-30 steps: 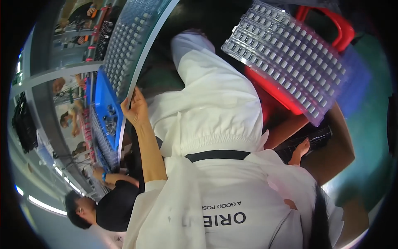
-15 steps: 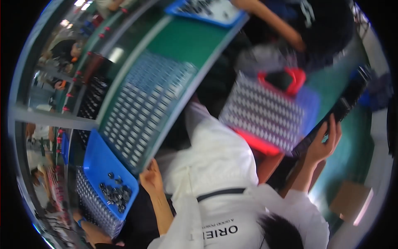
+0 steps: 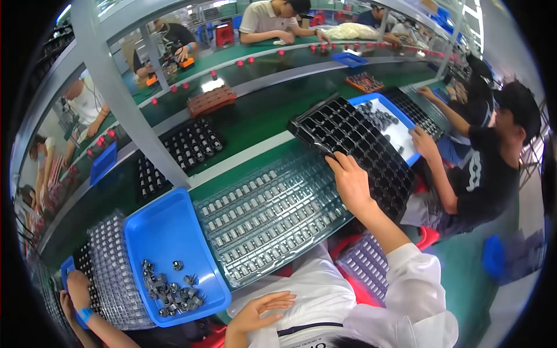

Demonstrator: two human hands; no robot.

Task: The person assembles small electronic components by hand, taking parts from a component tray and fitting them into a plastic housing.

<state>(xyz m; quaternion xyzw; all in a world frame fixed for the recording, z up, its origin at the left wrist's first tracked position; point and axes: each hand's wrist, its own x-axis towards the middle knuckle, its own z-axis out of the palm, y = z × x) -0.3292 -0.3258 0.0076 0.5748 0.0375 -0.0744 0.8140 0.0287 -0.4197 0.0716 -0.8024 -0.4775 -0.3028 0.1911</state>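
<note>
Belt (image 3: 261,116), long and dark green, runs beyond a grey post (image 3: 133,116), with workers (image 3: 261,23) along its far side. On the near side, the bench (image 3: 217,180) is a smooth green surface on which things would probably slide easily. The black tray (image 3: 360,139) is held tilted above the bench's right part, overlapping one end of the clear tray (image 3: 272,214); whether they touch cannot be told. It looks like thin moulded plastic, light and slick, stiffened by its pockets yet likely to flex if held at one side; opposite rims would be the surest places to hold. The clear tray lies on the bench, beside the blue bin (image 3: 162,226). The right hand (image 3: 351,182) has its fingers clamped on the black tray's near edge, thumb hidden; the left hand (image 3: 261,313) is over the lap, fingers slightly apart, holding nothing. Small grey parts (image 3: 168,293), apparently hard, lie heaped in the bin
</note>
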